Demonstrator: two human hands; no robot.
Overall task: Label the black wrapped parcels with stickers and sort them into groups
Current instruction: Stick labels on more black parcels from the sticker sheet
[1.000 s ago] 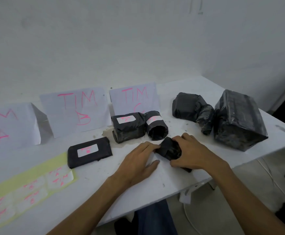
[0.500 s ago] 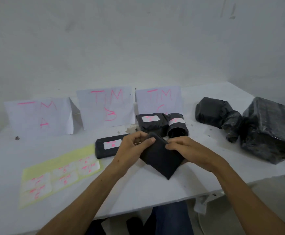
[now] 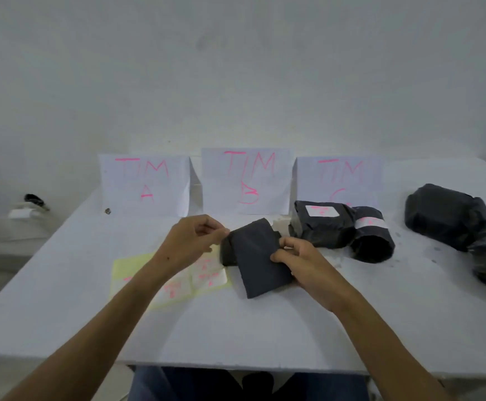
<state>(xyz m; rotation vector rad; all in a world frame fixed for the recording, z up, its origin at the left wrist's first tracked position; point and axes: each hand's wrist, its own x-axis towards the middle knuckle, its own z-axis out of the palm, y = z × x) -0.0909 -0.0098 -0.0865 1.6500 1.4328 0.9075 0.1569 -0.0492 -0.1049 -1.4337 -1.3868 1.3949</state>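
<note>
**Flat black parcel held over the desk, three team signs behind**

Nearest, two bare forearms reach in over the white desk [image 3: 62, 314]. The right hand [image 3: 302, 261] grips one flat black parcel [image 3: 257, 259] along its right edge, fingers curled over the front and thumb on the face. The parcel is a slim rectangle, its long axis running from near to far and leaning slightly left at the top, with its broad face turned up toward the camera; no sticker shows on that face. The left hand [image 3: 191, 241] sits just beside the parcel's upper left corner, its fingertips drawn together in a pinch; whether they hold anything is too small to tell.

Under the left forearm lies one yellow sticker sheet [image 3: 126, 270] carrying white labels with pink writing, partly hidden by the arm. A second flat black parcel [image 3: 227, 253] lies on the desk behind the held one, mostly covered.

Farther right, two labelled parcels lie touching: a blocky one [image 3: 322, 224] with a white sticker on top, and a rolled one [image 3: 373, 238] with a sticker band, its open end toward the camera. At the right edge sit two unlabelled black bundles [image 3: 450, 215], touching.

At the back stand three folded paper signs in pink: TIM A [image 3: 144, 183], TIM B [image 3: 246, 180] and TIM C [image 3: 340, 180]. The two labelled parcels lie in front of TIM C.
</note>
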